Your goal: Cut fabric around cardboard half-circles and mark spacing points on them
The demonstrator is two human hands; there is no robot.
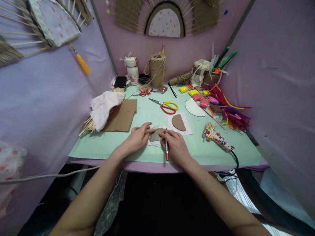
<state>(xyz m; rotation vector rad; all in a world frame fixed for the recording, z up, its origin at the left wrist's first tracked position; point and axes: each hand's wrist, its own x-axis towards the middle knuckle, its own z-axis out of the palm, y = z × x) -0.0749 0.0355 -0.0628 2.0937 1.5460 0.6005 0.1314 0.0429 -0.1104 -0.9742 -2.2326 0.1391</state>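
My left hand lies on the mint-green table, fingers stretched out and pressing on a brown cardboard piece that sits on white paper. My right hand is closed around a red pen, its tip at the cardboard piece's upper edge. Just right of the hands, a brown cardboard half-circle rests on a white sheet.
Scissors with yellow and red handles, a flat cardboard sheet, patterned cloth over wooden sticks, a patterned glue gun with black cord, pipe cleaners, clay packets, a twine spool and a white bottle lie around.
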